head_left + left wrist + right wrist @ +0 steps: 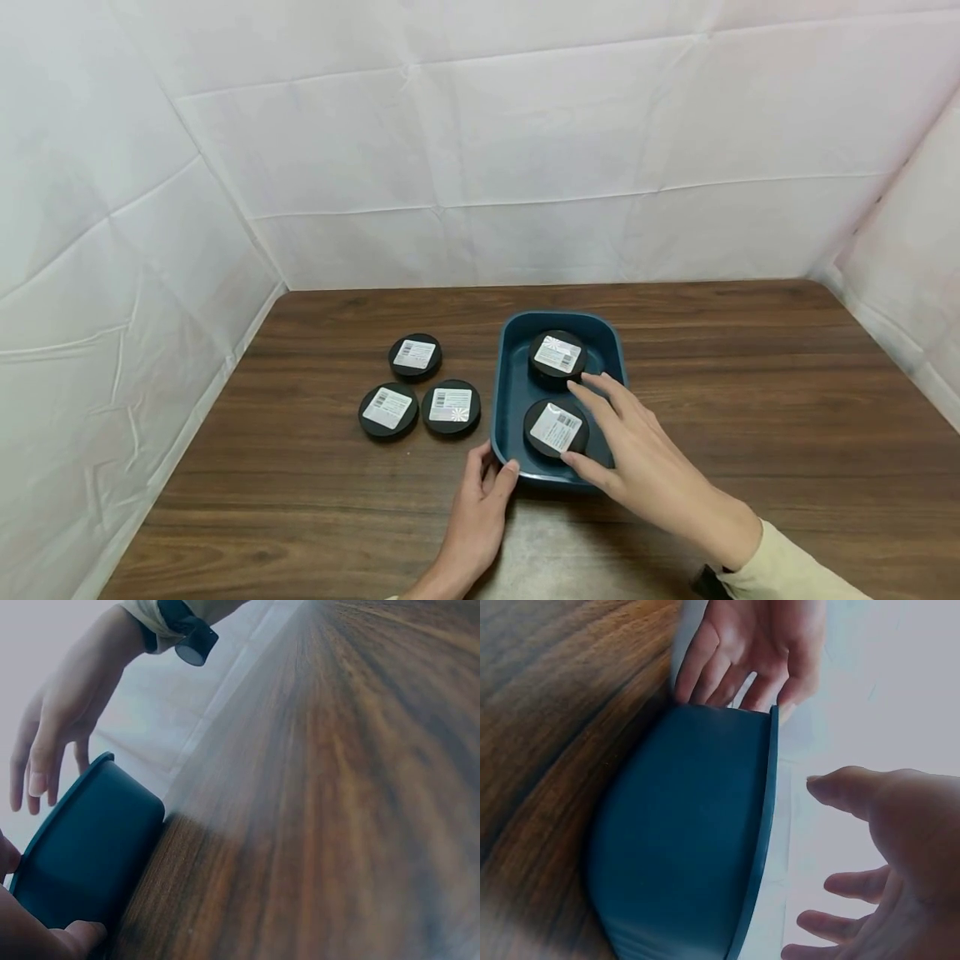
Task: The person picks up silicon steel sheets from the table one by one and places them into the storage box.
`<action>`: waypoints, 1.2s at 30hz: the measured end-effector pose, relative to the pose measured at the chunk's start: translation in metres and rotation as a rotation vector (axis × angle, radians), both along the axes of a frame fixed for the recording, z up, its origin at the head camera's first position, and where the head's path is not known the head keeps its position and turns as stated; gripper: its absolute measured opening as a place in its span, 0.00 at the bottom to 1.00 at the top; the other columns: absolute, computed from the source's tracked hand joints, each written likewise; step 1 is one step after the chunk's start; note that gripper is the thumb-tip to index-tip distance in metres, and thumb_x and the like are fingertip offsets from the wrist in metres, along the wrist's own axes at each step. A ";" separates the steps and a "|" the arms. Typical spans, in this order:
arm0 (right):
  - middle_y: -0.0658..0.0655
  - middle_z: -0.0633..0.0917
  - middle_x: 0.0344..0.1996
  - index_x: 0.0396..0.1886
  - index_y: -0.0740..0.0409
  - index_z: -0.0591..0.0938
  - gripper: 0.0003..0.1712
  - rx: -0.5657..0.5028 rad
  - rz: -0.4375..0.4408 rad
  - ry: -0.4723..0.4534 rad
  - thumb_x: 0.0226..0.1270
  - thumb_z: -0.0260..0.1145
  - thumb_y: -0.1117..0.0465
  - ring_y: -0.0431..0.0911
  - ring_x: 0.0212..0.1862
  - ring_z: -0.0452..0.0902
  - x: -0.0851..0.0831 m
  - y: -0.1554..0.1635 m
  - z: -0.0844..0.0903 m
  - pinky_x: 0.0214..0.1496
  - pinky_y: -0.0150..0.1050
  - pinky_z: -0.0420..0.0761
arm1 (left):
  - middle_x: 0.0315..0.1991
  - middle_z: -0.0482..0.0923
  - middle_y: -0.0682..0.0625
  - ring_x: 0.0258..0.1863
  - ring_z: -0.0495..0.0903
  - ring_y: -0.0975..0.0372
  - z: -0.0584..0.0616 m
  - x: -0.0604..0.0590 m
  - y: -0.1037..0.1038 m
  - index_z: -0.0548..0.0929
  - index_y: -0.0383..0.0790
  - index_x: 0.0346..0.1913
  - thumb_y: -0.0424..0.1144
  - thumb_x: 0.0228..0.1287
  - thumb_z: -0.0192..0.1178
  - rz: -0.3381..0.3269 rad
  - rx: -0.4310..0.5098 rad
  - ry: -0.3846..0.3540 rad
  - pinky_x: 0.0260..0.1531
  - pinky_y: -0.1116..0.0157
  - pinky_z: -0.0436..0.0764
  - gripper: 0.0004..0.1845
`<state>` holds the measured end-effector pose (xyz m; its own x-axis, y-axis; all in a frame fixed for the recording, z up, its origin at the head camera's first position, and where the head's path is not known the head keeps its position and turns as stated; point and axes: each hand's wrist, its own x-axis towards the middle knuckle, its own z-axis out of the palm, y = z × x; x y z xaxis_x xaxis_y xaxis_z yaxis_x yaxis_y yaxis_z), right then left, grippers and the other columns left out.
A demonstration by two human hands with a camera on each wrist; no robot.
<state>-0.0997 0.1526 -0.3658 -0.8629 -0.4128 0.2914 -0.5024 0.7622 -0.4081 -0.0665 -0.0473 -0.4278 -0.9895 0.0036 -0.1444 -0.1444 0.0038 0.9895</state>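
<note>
With the left hand (480,517) holding the near-left corner of the dark-blue, rounded rectangular tray (513,367) and the right hand (637,450) spread wide, empty, above the nearer white-labelled round black disc (556,428), steady that corner and clear the rim. Avoid knocking the farther black disc (557,355). Handle the three labelled black discs (451,407) left of the tray, on the brown wood-grain table (750,383), singly, by the edges.

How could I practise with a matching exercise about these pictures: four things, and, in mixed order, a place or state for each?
1. Left hand
2. Right hand
3. Tray
4. Group of three discs

A. Over the tray, fingers apart
B. On the wooden table, left of the tray
C. At the tray's near left corner
D. Blue, with black discs inside

Pairs: 1-C, 2-A, 3-D, 4-B
</note>
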 end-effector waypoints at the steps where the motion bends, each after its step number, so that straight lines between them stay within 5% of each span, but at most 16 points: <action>1: 0.64 0.67 0.72 0.74 0.55 0.67 0.44 -0.009 -0.006 -0.004 0.62 0.75 0.52 0.64 0.71 0.66 0.001 0.001 -0.001 0.64 0.70 0.72 | 0.75 0.58 0.29 0.77 0.58 0.44 0.000 0.000 0.000 0.62 0.31 0.71 0.41 0.77 0.52 0.000 -0.002 0.000 0.74 0.52 0.64 0.27; 12: 0.62 0.65 0.73 0.75 0.55 0.65 0.44 -0.155 -0.062 0.020 0.62 0.75 0.60 0.60 0.68 0.69 0.008 0.004 -0.012 0.61 0.61 0.79 | 0.75 0.57 0.29 0.77 0.57 0.44 0.002 -0.001 0.001 0.61 0.32 0.72 0.41 0.78 0.52 0.007 -0.001 -0.023 0.74 0.50 0.63 0.27; 22: 0.63 0.63 0.74 0.75 0.55 0.64 0.43 -0.252 -0.133 -0.026 0.63 0.73 0.60 0.61 0.68 0.67 0.013 0.009 -0.024 0.61 0.64 0.78 | 0.75 0.58 0.29 0.77 0.58 0.44 0.002 0.000 0.001 0.62 0.31 0.71 0.40 0.77 0.52 0.009 -0.009 -0.022 0.74 0.50 0.64 0.27; 36: 0.64 0.60 0.75 0.77 0.55 0.61 0.47 -0.228 -0.178 -0.056 0.62 0.74 0.61 0.60 0.69 0.66 0.018 0.010 -0.034 0.62 0.64 0.77 | 0.75 0.58 0.28 0.77 0.58 0.44 0.002 -0.001 0.001 0.62 0.32 0.71 0.40 0.77 0.52 0.007 -0.013 -0.035 0.74 0.50 0.64 0.26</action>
